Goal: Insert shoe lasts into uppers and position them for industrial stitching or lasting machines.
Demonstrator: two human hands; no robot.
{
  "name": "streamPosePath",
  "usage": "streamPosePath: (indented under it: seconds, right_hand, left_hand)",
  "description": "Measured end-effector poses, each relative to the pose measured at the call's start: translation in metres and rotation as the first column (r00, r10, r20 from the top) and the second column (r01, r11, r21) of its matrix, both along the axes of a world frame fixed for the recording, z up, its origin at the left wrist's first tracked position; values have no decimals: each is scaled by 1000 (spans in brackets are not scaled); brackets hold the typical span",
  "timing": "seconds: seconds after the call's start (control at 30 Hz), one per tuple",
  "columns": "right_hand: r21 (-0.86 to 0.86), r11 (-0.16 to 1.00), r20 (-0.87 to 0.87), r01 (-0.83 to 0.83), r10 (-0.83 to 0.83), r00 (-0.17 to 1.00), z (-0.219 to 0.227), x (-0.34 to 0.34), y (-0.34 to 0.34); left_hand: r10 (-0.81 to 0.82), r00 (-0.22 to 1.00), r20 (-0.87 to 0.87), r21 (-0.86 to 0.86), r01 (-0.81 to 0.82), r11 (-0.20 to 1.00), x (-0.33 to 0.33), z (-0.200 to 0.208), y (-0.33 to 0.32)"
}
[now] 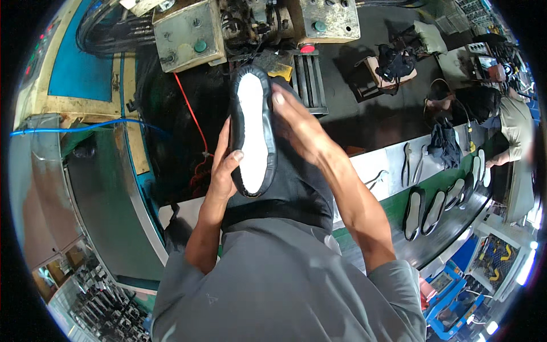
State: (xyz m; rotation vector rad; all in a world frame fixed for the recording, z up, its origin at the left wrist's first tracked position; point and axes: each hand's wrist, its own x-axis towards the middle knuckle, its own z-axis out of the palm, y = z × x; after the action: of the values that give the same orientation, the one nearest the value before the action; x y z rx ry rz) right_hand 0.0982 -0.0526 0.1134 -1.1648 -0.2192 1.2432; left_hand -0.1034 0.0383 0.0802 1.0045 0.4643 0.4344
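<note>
A black shoe upper (270,145) is held bottom up in front of my body, its white sole board (252,128) facing me and its toe and heel lying far and near. My left hand (223,171) grips its near left side, thumb on the rim of the white board, other fingers along the black side. At the far right edge, my right hand (293,117) lies against the black side with its thumb uppermost. Part of that hand's fingers is hidden in shadow beside the shoe.
Ahead stands a greasy machine with control boxes (191,40), green buttons and a red button (307,49). Pincers (406,165) and a dark cloth (444,143) lie on the ledge at right. Several shoes (415,214) line the green conveyor. Another person (515,128) stands far right.
</note>
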Motion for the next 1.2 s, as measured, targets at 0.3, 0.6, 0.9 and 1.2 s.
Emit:
streamPosePath:
  seconds: [0.3,0.6,0.9,1.2]
  right_hand:
    - [-134,991,386,-28,78,919,-1,-59,-49]
    - [149,981,209,127,-157,965,-24,-16,-38]
    - [174,984,51,31,-40,998,-52,-31,-52]
    - [87,996,117,18,-28,993,-67,-17,-81]
  left_hand:
    - [31,999,25,-14,-31,999,7,5,-18]
    - [14,966,-259,478,115,871,14,12,-36]
    - [64,917,-393,684,245,687,0,20,-50]
    - [92,941,-324,583,122,803,-7,-9,-50]
